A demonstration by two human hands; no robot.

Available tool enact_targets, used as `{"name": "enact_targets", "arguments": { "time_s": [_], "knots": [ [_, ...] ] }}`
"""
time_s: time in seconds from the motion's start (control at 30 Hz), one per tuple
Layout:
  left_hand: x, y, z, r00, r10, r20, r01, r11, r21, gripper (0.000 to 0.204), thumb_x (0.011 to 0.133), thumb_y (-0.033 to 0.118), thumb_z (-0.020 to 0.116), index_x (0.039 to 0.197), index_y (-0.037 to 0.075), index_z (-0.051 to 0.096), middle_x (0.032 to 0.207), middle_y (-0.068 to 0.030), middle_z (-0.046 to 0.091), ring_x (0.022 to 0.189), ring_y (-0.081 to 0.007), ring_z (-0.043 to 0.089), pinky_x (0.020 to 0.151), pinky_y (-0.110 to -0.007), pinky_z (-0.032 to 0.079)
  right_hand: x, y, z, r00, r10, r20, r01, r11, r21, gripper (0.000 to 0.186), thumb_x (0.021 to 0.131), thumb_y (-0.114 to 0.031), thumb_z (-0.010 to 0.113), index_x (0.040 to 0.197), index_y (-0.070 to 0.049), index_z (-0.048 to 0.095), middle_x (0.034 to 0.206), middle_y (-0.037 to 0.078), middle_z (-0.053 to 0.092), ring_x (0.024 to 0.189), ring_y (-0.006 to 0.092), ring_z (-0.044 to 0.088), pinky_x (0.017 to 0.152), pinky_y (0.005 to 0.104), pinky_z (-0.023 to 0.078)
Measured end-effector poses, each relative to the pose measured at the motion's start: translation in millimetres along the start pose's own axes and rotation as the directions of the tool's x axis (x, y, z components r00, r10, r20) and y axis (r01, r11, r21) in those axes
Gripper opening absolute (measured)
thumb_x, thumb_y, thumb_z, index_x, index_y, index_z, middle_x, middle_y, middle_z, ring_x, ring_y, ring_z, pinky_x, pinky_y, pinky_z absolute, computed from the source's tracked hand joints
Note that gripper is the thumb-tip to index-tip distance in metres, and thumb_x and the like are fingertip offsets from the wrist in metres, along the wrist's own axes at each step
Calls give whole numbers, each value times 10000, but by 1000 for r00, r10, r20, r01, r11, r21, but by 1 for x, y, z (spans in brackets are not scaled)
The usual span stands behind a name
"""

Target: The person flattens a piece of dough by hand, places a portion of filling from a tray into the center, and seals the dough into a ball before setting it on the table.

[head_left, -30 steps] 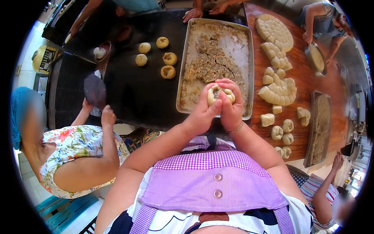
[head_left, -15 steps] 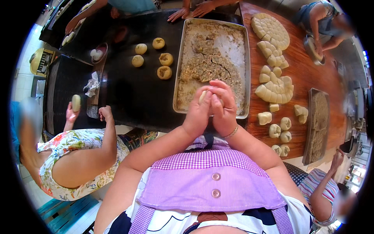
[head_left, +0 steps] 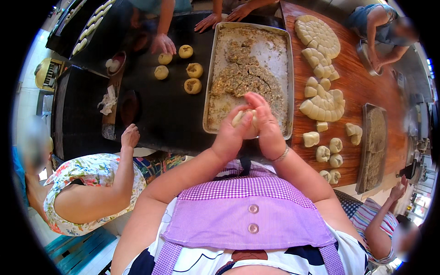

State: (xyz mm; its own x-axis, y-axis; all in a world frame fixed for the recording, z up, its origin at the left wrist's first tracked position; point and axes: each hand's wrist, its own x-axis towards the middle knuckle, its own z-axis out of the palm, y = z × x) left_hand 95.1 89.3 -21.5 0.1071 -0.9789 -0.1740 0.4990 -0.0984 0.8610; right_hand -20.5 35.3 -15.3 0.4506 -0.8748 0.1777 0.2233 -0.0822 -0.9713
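Note:
Cupped between my two hands is a pale dough ball [head_left: 237, 120], partly hidden by the fingers. My left hand [head_left: 228, 134] wraps its left side with the thumb on top. My right hand [head_left: 269, 128], fingers extended and pressed together, curves around the other side. Both are held over the near edge of a large metal tray [head_left: 207, 103]. Crumbly brown filling [head_left: 250, 80] is spread in that tray.
On the dark table [head_left: 151, 114] sit several filled dough balls [head_left: 193, 86]; a co-worker's hand [head_left: 163, 44] reaches there. Cut dough pieces [head_left: 323, 103] lie on the wooden table [head_left: 355, 82] beside a second filling tray [head_left: 373, 146]. Another co-worker [head_left: 94, 192] stands at left.
My hands have parted slightly and turned, showing more of the dough ball. A co-worker's hand at the far side has moved right to the dough balls. The left co-worker's raised dough piece is out of sight.

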Motion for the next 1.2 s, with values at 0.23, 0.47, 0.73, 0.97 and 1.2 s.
{"name": "enact_targets", "arguments": {
  "time_s": [0.23, 0.47, 0.73, 0.97, 1.2],
  "knots": [
    [14, 25, -22, 911, 315, 266, -404, 552, 729, 488, 875, 351, 710, 1242, 62, 571, 1245, -87, 598, 1241, -274, 513, 1106, -431, 319, 1, -2, -9, 727, 585, 360, -671, 492, 554, 463, 988, -385, 536, 1318, -67, 467, 1231, 79, 567, 1108, 195, 601, 965, 353, 501],
    [14, 29, -22, 806, 309, 506, -591, 364, 720, 524, 827, 412, 734, 1200, 67, 605, 1252, -114, 615, 1330, -312, 460, 1158, -482, 214, -2, -1, 9, 876, 425, 228, -470, 648, 600, 427, 978, -351, 580, 1278, -66, 476, 1199, 75, 577, 1102, 183, 593, 942, 327, 503],
    [3, 46, -23, 684, 347, 642, -726, 407, 554, 400, 926, 355, 610, 1152, 25, 613, 1196, -135, 634, 1214, -305, 564, 1113, -482, 302, -3, -20, 0, 714, 542, 444, -691, 442, 571, 775, 929, -724, 323, 1331, -74, 459, 1230, 112, 579, 1133, 223, 597, 946, 356, 518],
    [-5, 46, -16, 814, 388, 433, -530, 189, 827, 786, 863, 589, 615, 1372, 24, 413, 1371, -187, 474, 1335, -362, 392, 1122, -481, 270, 9, -13, 9, 762, 546, 348, -623, 473, 623, 681, 964, -654, 369, 1290, -68, 492, 1162, 100, 612, 1024, 219, 639, 882, 343, 534],
    [-12, 29, -3, 703, 644, 302, -634, 374, 677, 244, 975, 199, 534, 977, -17, 649, 1070, -178, 662, 1002, -334, 641, 879, -395, 507, 0, -18, 28, 826, 531, 189, -523, 599, 606, 643, 1004, -572, 381, 1339, -28, 455, 1190, 81, 572, 1097, 160, 575, 973, 309, 464]
  ]
}}
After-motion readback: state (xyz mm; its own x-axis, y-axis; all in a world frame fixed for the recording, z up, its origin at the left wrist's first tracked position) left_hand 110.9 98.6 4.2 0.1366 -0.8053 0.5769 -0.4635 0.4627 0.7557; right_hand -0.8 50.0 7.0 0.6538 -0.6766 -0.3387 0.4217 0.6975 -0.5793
